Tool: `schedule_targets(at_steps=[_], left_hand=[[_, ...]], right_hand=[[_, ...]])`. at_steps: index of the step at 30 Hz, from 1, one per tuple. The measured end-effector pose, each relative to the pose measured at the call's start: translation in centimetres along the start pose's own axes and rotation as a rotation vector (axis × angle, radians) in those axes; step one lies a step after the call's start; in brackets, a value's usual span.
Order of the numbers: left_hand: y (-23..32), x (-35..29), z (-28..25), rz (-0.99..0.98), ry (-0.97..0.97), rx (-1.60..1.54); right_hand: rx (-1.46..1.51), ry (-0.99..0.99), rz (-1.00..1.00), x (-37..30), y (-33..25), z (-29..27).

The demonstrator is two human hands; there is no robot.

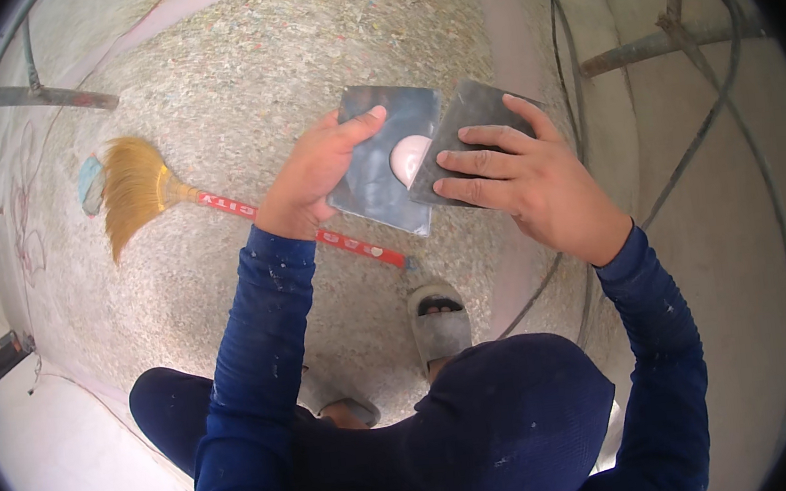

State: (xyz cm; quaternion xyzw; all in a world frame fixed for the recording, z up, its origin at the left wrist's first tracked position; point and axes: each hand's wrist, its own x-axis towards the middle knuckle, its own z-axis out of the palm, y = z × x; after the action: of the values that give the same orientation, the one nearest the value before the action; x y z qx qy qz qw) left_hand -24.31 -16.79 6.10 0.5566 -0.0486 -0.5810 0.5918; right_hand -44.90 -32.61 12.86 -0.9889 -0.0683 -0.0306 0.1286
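Above the floor, my left hand [315, 172] grips a thin grey rectangular sheet [376, 167] by its left edge, thumb on top. A pale pink rounded patch [408, 159] shows on that sheet; I cannot tell if it is a mark, an opening or a separate piece. My right hand [537, 165] holds a darker grey rectangular piece [469, 106], its fingers spread across the top face. This darker piece overlaps the sheet's right side and partly covers the pink patch. What lies under both pieces is hidden.
A straw broom [137, 190] with a red handle [365, 248] lies on the speckled floor [344, 32]. Beside its bristles is a light blue crumpled item [91, 186]. Dark cables [575, 67] run along the right, near metal bars [630, 54]. My sandalled foot [441, 321] is below.
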Motion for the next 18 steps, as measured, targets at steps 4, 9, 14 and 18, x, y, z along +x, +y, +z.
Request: schedule_targets(at_steps=[4,9,14,18], left_hand=[[-0.9,1.4,-0.2,0.080,0.114,0.132],[2.6,-0.3,-3.9,0.268,0.014,-0.325],[6.5,-5.8,-8.5,0.131,0.059,-0.184],[6.6,-9.7,-10.1,0.093,0.230,-0.131]], right_hand=[[0.019,-0.033,0.041,-1.9,1.0,0.5],[0.617,-0.201,0.488,-7.7,7.2,2.5],[0.446,-0.228,0.803,-11.5,17.3,7.0],[0.324,-0.329,0.722,-9.6,21.0,11.8]])
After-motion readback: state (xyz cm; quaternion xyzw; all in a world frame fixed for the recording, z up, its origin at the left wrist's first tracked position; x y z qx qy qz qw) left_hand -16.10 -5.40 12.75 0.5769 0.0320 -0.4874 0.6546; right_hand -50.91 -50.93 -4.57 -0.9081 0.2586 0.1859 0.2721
